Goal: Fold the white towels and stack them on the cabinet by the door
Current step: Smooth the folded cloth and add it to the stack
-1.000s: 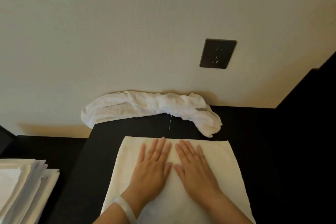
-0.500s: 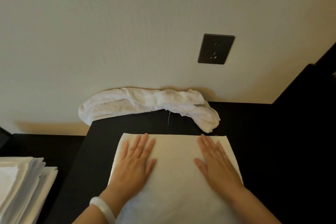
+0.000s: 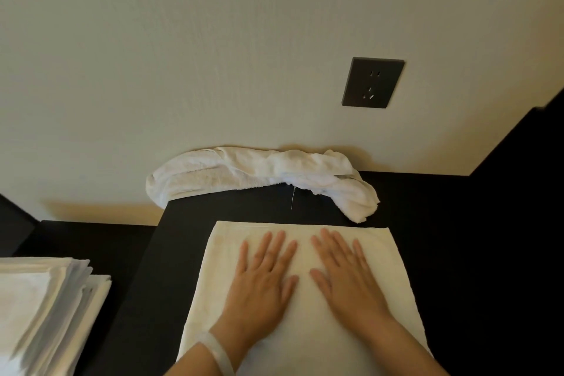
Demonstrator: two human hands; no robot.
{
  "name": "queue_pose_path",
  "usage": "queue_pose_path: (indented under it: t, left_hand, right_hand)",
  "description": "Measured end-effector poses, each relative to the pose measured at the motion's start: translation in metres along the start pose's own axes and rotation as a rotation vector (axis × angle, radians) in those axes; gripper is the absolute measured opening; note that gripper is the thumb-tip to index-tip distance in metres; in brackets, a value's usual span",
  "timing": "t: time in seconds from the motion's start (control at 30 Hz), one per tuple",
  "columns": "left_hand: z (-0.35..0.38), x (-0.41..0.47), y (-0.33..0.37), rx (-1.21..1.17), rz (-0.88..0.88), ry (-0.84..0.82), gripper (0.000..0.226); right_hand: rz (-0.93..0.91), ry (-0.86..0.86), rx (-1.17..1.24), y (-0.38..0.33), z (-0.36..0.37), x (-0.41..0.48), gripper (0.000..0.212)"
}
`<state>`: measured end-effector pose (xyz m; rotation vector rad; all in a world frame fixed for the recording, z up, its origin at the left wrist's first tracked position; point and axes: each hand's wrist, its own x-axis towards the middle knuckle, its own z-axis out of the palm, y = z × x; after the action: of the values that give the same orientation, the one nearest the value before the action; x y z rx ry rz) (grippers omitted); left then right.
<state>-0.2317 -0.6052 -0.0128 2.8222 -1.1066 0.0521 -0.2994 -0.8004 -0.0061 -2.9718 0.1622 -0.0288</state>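
A white towel lies folded flat on the black cabinet top in front of me. My left hand and my right hand press on its middle, side by side, fingers straight and pointing at the wall. A crumpled white towel lies bunched along the wall behind the flat one. A stack of folded white towels sits at the lower left on a lower black surface.
A dark wall socket is set in the cream wall above the cabinet. A black panel rises at the right. A lower black ledge runs to the left of the cabinet.
My hands slid apart to the towel's sides half a second ago and have now come back together at its middle. The towels have not moved.
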Motion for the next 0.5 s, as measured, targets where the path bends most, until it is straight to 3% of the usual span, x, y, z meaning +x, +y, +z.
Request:
queue_pose_path:
  t: [0.13,0.2,0.27,0.37,0.43,0.5]
  left_hand:
    - [-0.004,-0.012,-0.058,0.043,-0.214,-0.001,0.063]
    - [-0.010,-0.019,-0.079,0.002,-0.314,-0.015,0.073]
    - [-0.017,-0.019,-0.076,0.018,-0.371,0.009,0.077]
    - [-0.021,-0.015,-0.033,0.016,-0.210,0.072,0.063]
    - [-0.014,-0.023,-0.002,-0.024,-0.025,0.049,0.058]
    - [-0.010,-0.037,0.003,-0.024,0.046,-0.004,0.058]
  right_hand:
    - [0.276,0.037,-0.052,0.050,-0.008,-0.001,0.081]
    - [0.362,0.007,-0.101,0.062,-0.016,-0.002,0.080]
    - [0.389,0.095,-0.126,0.053,-0.021,-0.003,0.080]
    - [0.147,0.167,-0.020,0.009,-0.014,-0.010,0.070]
    - [-0.058,0.055,-0.016,-0.016,-0.001,-0.019,0.065]
    - [-0.090,-0.024,-0.032,-0.013,0.008,-0.028,0.065]
